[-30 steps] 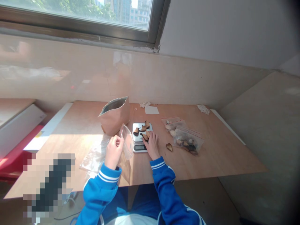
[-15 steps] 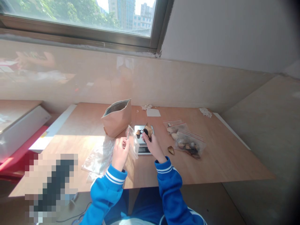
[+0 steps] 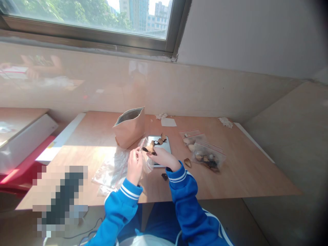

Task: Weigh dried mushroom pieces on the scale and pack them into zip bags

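My left hand (image 3: 135, 164) is closed on the edge of a clear plastic zip bag (image 3: 147, 164), which hangs beside the digital scale (image 3: 166, 146). In my right hand (image 3: 166, 158) are dried brown-and-black pieces (image 3: 149, 148), held at the bag's mouth. More dried pieces (image 3: 162, 138) lie on the far part of the scale's metal plate. My right hand covers the near part of the scale. One dark piece (image 3: 164, 176) rests on the table just in front of the scale, and another brown piece (image 3: 188, 162) lies to its right.
A brown paper pouch (image 3: 130, 128) stands with its top agape behind my left hand. Flat clear bags (image 3: 111, 169) lie at left. Filled zip bags (image 3: 208, 155) are piled at right. A white paper (image 3: 168, 122) and crumpled tissue (image 3: 225, 122) lie toward the back.
My right hand has lifted dried pieces off the scale and moved left to the bag. A dark piece now lies on the table in front of the scale.
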`<state>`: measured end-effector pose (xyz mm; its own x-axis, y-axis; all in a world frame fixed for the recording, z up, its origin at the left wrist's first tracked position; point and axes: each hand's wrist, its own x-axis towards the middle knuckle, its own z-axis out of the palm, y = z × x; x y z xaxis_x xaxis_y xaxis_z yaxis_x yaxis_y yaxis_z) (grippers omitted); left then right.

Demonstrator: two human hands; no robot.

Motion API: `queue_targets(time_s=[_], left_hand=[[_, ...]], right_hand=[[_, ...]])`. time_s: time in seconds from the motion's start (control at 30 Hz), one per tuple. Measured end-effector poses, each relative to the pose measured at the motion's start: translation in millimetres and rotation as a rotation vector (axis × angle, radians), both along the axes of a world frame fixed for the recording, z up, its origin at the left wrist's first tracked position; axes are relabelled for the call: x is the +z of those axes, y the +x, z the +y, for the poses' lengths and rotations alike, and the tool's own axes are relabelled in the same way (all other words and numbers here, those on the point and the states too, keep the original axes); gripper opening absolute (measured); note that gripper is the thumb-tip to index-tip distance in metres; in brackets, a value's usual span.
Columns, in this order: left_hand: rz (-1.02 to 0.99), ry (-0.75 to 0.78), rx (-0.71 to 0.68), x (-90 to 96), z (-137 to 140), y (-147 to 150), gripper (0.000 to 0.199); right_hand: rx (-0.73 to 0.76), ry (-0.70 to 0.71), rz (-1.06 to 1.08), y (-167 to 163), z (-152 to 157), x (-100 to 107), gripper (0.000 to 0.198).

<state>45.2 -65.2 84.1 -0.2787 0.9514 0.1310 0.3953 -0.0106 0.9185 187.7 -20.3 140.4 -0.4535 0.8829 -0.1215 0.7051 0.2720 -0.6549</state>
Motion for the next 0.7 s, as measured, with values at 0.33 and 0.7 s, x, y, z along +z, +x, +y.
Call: queue_targets(time_s=[0.33, 0.7], left_hand=[[0.01, -0.014, -0.052, 1.5, -3, 4, 0.02], [-0.048, -0.117, -0.025, 0.9, -8, 3, 0.022]], right_hand=[[-0.048, 0.101, -0.355, -10, -4, -1, 0.015], [-0.115, 0.31, 0.089, -20, -6, 9, 0.026]])
